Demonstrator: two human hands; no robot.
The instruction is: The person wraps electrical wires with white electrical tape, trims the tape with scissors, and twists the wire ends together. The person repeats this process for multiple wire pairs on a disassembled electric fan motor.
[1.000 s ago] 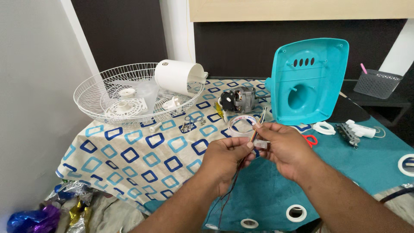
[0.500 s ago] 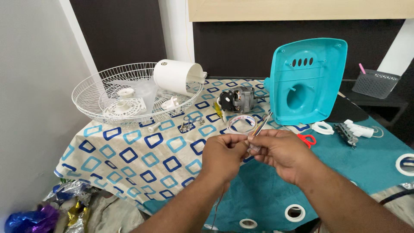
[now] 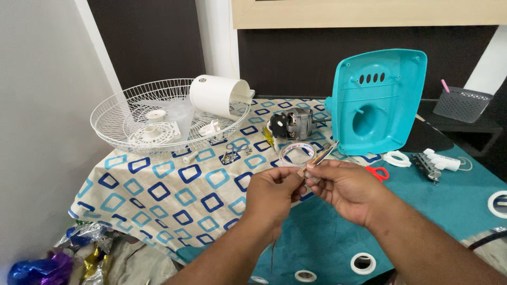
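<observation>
Both hands are meeting over the front edge of the worktop [image 3: 158, 195], and the work is clearly in mid-stride. The left hand [image 3: 272, 192] is pinching its fingers closed on the near end of a slim metal tool [image 3: 316, 160], while the right hand [image 3: 346, 189] is closing its grip round the same piece from the other side; what exactly sits between the fingertips is too small to tell.

The fan is already lying in parts: the white wire guard [image 3: 158, 119] is holding loose plastic pieces and the white cylinder [image 3: 217, 95], the motor [image 3: 293, 125] is sitting bare on the patterned cloth, the turquoise housing [image 3: 377, 100] is standing upright behind. So stripping looks done, by my judgement, and fine work on a small part is under way.

Compared with half a second ago, the hands are holding nearly the same place, drifting slightly nearer, the tool tip still pointing up toward the tape roll [image 3: 297, 154].
</observation>
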